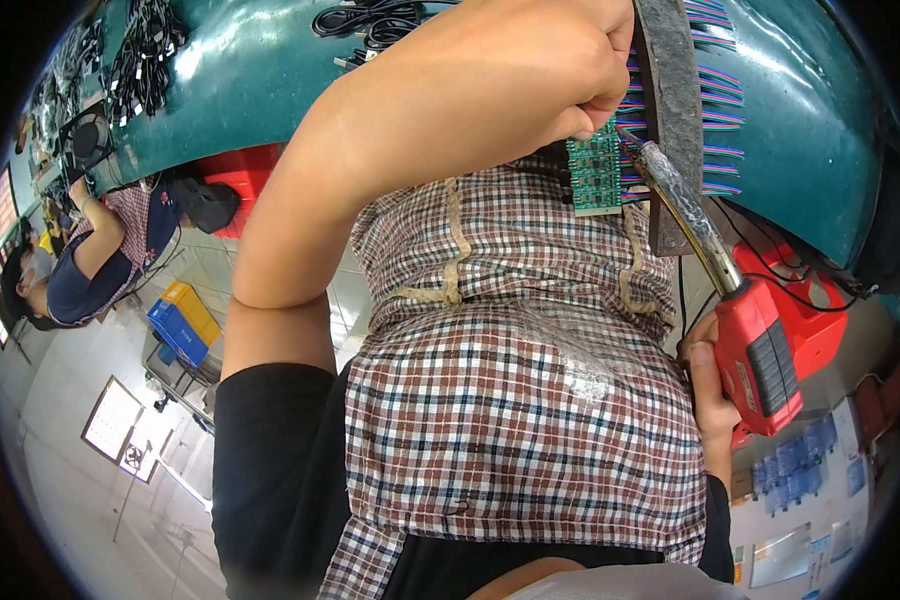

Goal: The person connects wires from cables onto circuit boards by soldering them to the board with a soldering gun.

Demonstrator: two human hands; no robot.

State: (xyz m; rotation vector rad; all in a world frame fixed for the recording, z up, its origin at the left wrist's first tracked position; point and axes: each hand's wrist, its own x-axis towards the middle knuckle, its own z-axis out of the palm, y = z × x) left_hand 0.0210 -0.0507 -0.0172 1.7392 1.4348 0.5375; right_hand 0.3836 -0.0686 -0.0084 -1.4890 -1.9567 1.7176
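Note:
My right hand (710, 385) is wrapped round the handle of a red soldering gun (755, 350). The gun's metal barrel slants up and left, its tip close to the right edge of a green circuit board panel (594, 175). At the panel's upper end, my left hand (602, 75) is closed in a pinch near the board and wires; what sits between its fingertips is hidden. Thin multicoloured wires (720, 112) run in several groups under a long grey bar (675, 120), and some of their ends reach the board's edge.
Black cables (380, 25) lie on the green table (260, 70), with more bundles (148, 55) farther left. Beside the gun is a red stool (805, 320), with a black cord hanging by it. Another person (80, 250) sits at the table on the left, near a black fan (88, 137).

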